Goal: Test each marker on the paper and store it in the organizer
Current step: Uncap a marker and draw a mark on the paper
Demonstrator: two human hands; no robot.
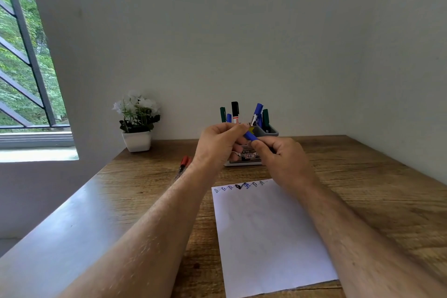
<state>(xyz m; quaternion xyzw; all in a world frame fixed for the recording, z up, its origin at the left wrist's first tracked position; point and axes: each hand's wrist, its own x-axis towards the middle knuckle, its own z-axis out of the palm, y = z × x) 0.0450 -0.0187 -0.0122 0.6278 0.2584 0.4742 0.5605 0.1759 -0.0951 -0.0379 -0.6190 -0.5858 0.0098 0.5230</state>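
My left hand [219, 143] and right hand [278, 155] both grip a blue plastic marker [250, 136] above the white paper sheet [268, 232], before the grey organizer [271, 131].

Wood table [362, 189] w/ paper [266, 237]; organizer [271, 131]; plant pot [137, 141]; red markers [184, 162].

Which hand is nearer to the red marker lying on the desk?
Left. The left hand is raised just right of the red marker, its wrist almost over it. The right hand sits farther right, past the blue marker both hands hold.
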